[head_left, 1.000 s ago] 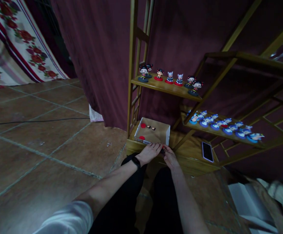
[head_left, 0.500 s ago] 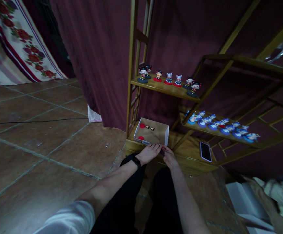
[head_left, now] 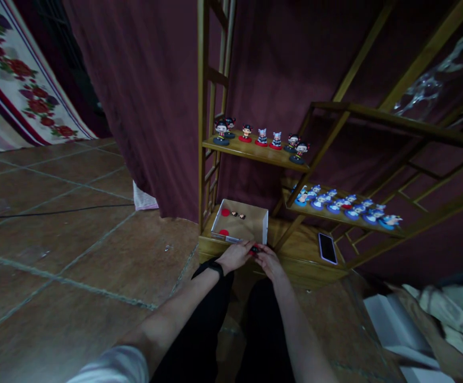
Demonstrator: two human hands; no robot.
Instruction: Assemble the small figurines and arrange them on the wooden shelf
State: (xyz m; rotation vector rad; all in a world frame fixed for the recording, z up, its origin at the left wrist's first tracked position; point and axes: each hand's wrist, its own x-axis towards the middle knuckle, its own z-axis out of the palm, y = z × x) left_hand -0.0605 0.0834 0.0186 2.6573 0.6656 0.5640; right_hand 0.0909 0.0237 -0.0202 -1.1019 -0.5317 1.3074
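My left hand [head_left: 234,256] and my right hand [head_left: 268,263] meet just in front of a shallow cardboard box [head_left: 261,224] on the lowest shelf board. Both pinch a small red and black figurine part [head_left: 254,249] between their fingertips. Inside the box lie two red round bases [head_left: 225,212] and a couple of small dark pieces [head_left: 238,215]. A black band [head_left: 213,266] sits on my left wrist.
A wooden shelf rack [head_left: 255,153] holds a row of small red-based figurines [head_left: 261,137]; a lower shelf carries several blue figurines [head_left: 343,205]. A phone [head_left: 327,248] lies on the bottom board. Dark red curtain behind, tiled floor left, white box [head_left: 394,330] at right.
The camera has tilted and shifted so the rack sits further left and lower. My hands drew slightly back from the box edge, and the small red part now shows between the fingertips.
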